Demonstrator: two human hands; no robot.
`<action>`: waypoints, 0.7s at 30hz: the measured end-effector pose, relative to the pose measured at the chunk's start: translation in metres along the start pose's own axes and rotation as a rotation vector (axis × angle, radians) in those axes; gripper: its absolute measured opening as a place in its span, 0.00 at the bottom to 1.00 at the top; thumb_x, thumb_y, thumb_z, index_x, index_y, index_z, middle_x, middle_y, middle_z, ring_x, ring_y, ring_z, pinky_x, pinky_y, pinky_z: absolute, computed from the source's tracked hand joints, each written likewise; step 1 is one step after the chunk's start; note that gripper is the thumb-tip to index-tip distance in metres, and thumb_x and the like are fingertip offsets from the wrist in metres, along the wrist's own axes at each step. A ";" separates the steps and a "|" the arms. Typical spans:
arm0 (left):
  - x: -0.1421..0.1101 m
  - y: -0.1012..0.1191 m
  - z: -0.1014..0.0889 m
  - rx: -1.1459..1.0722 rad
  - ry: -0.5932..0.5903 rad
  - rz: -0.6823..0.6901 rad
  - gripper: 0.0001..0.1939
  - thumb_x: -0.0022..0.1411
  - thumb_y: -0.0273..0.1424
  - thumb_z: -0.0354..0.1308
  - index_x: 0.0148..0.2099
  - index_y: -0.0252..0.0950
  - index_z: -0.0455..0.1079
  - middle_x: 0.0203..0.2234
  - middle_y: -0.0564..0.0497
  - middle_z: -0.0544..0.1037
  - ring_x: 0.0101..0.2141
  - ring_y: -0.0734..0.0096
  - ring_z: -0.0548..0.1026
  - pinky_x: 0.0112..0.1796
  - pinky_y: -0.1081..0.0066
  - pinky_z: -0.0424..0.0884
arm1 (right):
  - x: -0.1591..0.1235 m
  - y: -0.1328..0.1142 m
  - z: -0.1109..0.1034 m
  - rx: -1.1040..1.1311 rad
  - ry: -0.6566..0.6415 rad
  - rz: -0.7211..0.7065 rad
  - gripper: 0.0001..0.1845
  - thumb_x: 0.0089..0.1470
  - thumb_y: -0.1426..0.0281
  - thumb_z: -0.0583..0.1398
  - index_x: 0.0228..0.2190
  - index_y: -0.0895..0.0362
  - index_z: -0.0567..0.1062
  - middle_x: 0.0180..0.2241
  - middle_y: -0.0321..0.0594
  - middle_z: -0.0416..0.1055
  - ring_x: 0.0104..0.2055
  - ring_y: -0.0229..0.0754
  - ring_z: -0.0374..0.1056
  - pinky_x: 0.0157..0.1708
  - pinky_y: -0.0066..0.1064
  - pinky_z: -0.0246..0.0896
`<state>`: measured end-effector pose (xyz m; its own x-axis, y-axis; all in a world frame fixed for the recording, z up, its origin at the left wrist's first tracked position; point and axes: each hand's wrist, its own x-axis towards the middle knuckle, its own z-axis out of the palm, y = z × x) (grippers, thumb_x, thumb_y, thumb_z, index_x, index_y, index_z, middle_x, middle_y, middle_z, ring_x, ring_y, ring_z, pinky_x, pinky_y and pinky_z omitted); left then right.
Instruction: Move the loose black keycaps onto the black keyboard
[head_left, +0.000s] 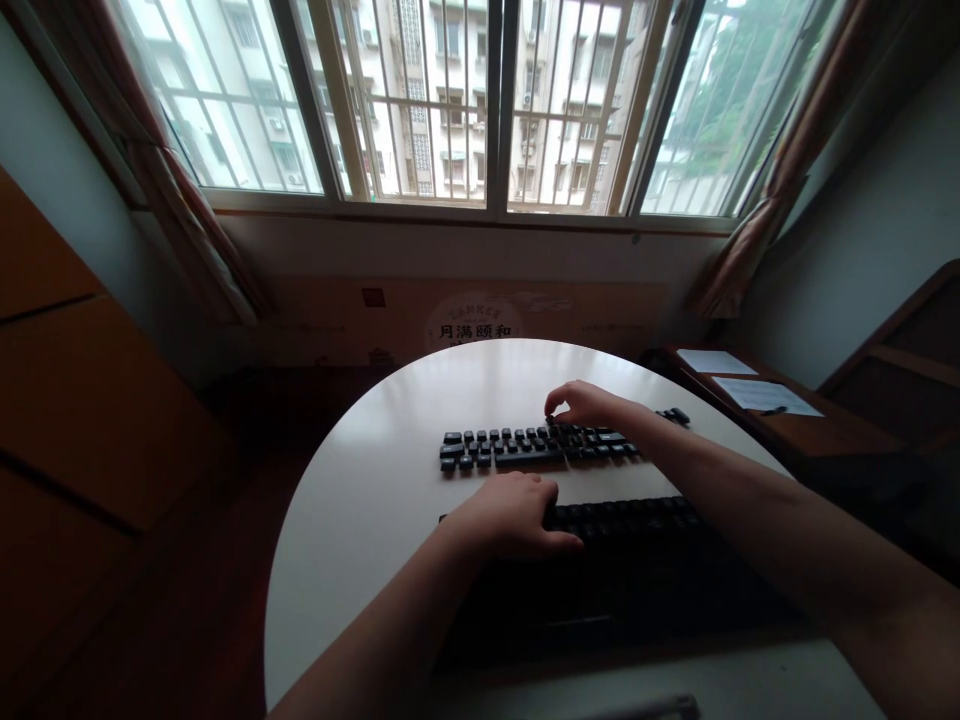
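Note:
Black keycaps [517,445] lie in rows on the white round table [337,540], laid out like a keyboard. Over the middle of their back rows, my right hand [589,403] is closed, thumb and forefinger pinched at a small dark keycap [551,420]. Nearer to me is a black keyboard [637,515], its front part lost in dark shadow. My left hand [517,510] rests across its left part, thumb stretched to the right and apart from the bent fingers. Part of the keyboard's left end is hidden under that hand.
At the table's near edge, a grey object [667,708] is partly in view. Papers [769,393] and a dark pen [774,410] lie on a brown side table at right. Beyond are a barred window [420,150], curtains [180,210] and a printed box [322,310].

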<state>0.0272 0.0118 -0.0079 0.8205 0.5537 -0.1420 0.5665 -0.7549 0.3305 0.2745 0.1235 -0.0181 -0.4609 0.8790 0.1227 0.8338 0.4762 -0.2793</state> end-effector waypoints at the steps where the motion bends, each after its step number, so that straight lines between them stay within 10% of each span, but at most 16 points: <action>1: 0.000 0.000 0.000 -0.005 -0.004 -0.004 0.29 0.57 0.59 0.56 0.44 0.39 0.70 0.42 0.45 0.78 0.42 0.53 0.75 0.37 0.63 0.69 | 0.001 0.001 0.001 0.006 -0.003 0.001 0.13 0.44 0.77 0.64 0.32 0.52 0.83 0.35 0.36 0.81 0.40 0.45 0.75 0.42 0.32 0.66; 13: -0.002 0.004 -0.004 -0.012 -0.014 -0.027 0.28 0.57 0.58 0.57 0.45 0.39 0.70 0.42 0.45 0.78 0.42 0.54 0.75 0.37 0.63 0.69 | 0.000 -0.017 -0.002 0.118 0.163 -0.039 0.07 0.49 0.74 0.63 0.32 0.56 0.80 0.33 0.37 0.80 0.36 0.41 0.73 0.38 0.31 0.66; 21: 0.001 0.005 -0.006 -0.008 -0.030 -0.015 0.25 0.61 0.56 0.53 0.43 0.39 0.70 0.42 0.46 0.78 0.40 0.56 0.75 0.35 0.65 0.67 | -0.111 -0.070 -0.019 0.202 0.330 -0.060 0.09 0.52 0.70 0.64 0.38 0.54 0.75 0.36 0.38 0.77 0.38 0.43 0.72 0.40 0.34 0.67</action>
<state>0.0300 0.0111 -0.0005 0.8138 0.5542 -0.1751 0.5785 -0.7434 0.3358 0.2726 -0.0069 0.0063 -0.3565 0.8268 0.4350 0.7166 0.5408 -0.4405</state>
